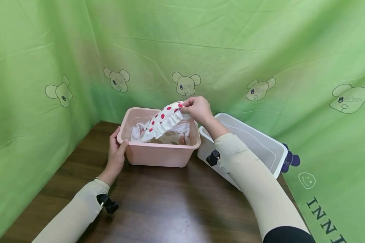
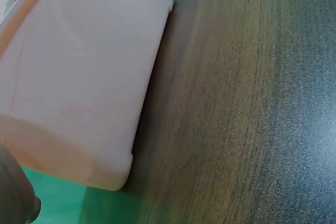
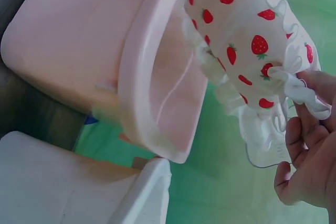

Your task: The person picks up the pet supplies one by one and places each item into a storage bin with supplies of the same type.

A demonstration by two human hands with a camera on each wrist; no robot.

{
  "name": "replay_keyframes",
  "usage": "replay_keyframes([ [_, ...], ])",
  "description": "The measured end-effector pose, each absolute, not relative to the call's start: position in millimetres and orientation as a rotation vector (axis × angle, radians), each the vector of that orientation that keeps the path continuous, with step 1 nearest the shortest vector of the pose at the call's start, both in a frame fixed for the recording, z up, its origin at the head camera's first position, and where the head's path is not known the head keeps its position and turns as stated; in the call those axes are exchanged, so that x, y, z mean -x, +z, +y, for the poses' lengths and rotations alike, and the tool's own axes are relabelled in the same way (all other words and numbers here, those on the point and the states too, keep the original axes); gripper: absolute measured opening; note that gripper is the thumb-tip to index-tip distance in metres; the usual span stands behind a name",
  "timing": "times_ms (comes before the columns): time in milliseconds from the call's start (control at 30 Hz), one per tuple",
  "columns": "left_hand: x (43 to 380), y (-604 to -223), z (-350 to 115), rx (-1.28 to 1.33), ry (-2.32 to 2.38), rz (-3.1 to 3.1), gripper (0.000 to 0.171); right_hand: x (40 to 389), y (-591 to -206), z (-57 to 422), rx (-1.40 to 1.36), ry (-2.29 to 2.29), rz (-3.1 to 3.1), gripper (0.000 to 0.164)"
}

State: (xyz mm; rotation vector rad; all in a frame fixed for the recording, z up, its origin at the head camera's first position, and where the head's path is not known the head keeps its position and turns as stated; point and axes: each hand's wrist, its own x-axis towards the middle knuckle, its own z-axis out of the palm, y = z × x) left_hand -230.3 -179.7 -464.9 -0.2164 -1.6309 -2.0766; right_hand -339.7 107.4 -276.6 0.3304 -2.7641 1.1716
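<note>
My right hand (image 1: pixel 198 108) pinches the frilled edge of a white cloth piece with red strawberries (image 3: pixel 252 45), raised over a pink plastic bin (image 1: pixel 158 154). Its lower end hangs down into the bin in the head view. With the thumb over the rim and the fingers along the side wall, my left hand (image 1: pixel 116 153) grips the bin's left front corner. Inside the bin lie a sheer whitish cloth (image 1: pixel 138 131) and a beige patterned cloth (image 1: pixel 167 137), partly covered by the strawberry one. Only a bit of the left hand shows in the left wrist view.
A white plastic bin (image 1: pixel 255 135) stands on the right, close beside the pink one, partly behind my right forearm. Both are on a dark wooden table (image 1: pixel 158 202). A green curtain with bear faces (image 1: pixel 152 40) hangs behind and at both sides.
</note>
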Motion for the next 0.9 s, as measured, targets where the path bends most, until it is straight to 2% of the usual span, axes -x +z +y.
replay_keyframes([
  [667,232.4,-464.2,-176.8,0.208,-2.097,-1.631,0.062,359.6,-292.4,67.4,-0.495,0.855,-2.796,0.011],
  [900,233.6,-464.4,-173.7,0.217,-2.110,-1.615,0.062,359.6,-290.0,63.4,-0.610,0.577,-3.002,0.014],
])
